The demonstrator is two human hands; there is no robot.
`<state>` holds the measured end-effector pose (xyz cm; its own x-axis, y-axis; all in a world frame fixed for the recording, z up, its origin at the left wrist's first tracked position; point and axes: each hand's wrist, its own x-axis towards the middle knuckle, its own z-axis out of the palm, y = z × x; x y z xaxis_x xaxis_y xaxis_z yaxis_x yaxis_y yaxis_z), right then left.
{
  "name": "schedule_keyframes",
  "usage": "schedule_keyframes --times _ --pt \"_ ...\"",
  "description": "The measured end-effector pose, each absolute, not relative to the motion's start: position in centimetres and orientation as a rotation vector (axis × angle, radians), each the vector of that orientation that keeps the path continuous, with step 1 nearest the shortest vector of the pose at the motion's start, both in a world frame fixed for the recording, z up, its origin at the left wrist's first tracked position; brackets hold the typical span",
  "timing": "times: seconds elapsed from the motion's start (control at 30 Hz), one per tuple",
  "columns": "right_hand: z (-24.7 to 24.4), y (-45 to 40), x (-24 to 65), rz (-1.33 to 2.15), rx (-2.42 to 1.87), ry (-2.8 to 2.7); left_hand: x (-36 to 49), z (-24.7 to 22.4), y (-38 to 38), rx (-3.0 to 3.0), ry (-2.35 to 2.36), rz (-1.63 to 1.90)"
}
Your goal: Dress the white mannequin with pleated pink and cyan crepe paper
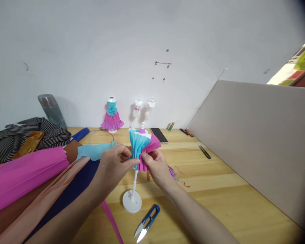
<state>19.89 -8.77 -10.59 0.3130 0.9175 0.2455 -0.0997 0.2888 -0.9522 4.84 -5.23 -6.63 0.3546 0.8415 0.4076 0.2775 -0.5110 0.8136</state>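
Observation:
A small white dress-form mannequin (133,189) stands on its round base in front of me, tilted slightly. Pleated blue crepe paper (139,144) covers the left of its torso, and pleated pink crepe paper (152,145) the right. My left hand (118,161) pinches the lower edge of the blue paper between thumb and finger. On the other side, my right hand (156,164) is closed on the pink paper, thumb in front. Blue-handled thread snips (148,222) lie on the table near the base, blades toward me.
Crepe paper rolls in pink (27,176) and other colours fill the left side. At the back stand a dressed mannequin (112,113), two bare-bodied mannequins (149,108) and a phone (159,135). A knife (205,152) lies by the right-hand panel (256,135).

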Motion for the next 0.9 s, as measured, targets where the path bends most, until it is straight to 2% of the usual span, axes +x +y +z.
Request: schedule_keyframes --times 0.63,0.9 --pt "-10.3 -9.1 19.7 0.863 -1.016 -1.013 4.2 -6.6 -4.4 2.139 0.878 1.149" --pt "-10.4 -9.0 19.6 0.83 -1.029 -1.043 3.5 -6.4 -4.2 2.243 0.789 1.038"
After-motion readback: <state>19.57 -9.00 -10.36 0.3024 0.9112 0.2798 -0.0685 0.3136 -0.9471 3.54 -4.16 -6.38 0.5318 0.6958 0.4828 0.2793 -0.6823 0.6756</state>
